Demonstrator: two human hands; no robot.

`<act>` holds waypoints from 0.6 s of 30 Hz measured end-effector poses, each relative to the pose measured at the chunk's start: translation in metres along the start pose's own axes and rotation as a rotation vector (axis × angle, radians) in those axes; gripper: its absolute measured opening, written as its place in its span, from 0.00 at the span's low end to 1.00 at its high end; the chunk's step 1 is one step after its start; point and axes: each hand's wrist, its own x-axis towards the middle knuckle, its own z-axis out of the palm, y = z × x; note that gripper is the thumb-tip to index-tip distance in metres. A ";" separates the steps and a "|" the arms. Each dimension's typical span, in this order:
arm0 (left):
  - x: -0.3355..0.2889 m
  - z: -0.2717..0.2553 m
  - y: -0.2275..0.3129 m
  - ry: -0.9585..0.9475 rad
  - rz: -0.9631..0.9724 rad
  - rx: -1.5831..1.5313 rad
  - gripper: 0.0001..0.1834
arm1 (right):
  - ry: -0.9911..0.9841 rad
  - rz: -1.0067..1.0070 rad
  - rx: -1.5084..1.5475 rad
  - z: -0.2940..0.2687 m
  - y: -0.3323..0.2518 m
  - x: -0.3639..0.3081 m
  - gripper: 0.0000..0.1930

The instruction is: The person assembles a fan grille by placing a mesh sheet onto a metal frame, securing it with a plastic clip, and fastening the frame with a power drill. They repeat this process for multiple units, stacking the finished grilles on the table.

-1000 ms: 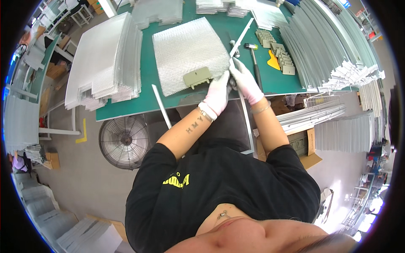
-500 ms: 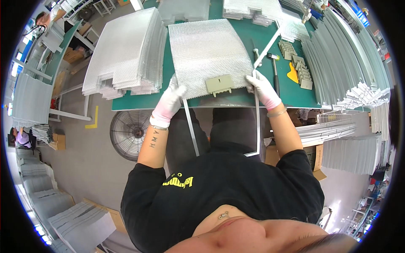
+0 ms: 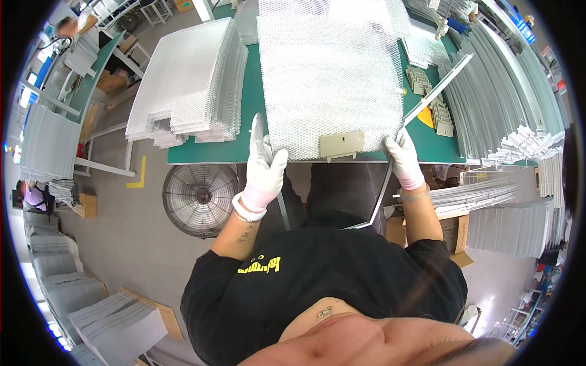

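Observation:
A silvery mesh sheet [image 3: 332, 79] is raised in front of me above the table, with a beige notched plate [image 3: 342, 144] at its near edge. A thin white metal frame [image 3: 381, 195] hangs partly over my lap, and one bar of it [image 3: 436, 91] slants out to the far right. My right hand [image 3: 404, 161], in a white glove, is closed on the frame at its bend, beside the mesh's near right corner. Also gloved, my left hand [image 3: 264, 171] is open by the near left corner, fingers stretched along the mesh's edge and thumb apart.
Stacked mesh sheets [image 3: 183, 79] stand left on the green table [image 3: 207, 154]. Beige plates [image 3: 441, 116] and a yellow piece [image 3: 425, 116] lie right, beside a long row of pale panels [image 3: 488, 91]. A floor fan [image 3: 203, 195] stands below; another person [image 3: 82, 27] is at far left.
The mesh sheet has come up nearer and shifted right, covering the hammer. My left hand has loosened and its fingers straightened. My right hand and the frame's slanting bar have moved right and tilted lower.

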 end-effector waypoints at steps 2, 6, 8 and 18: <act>-0.004 0.008 0.017 -0.041 0.037 -0.177 0.41 | -0.007 0.010 -0.023 -0.011 0.003 -0.005 0.24; -0.034 -0.007 0.027 0.036 -0.269 -0.150 0.28 | 0.013 -0.029 -0.033 -0.007 0.001 -0.017 0.28; -0.038 -0.004 0.037 0.088 -0.228 -0.173 0.20 | 0.002 -0.022 -0.040 0.000 -0.005 -0.020 0.29; -0.003 -0.032 0.092 0.173 0.118 -0.013 0.23 | -0.168 -0.262 0.071 0.055 -0.083 -0.009 0.29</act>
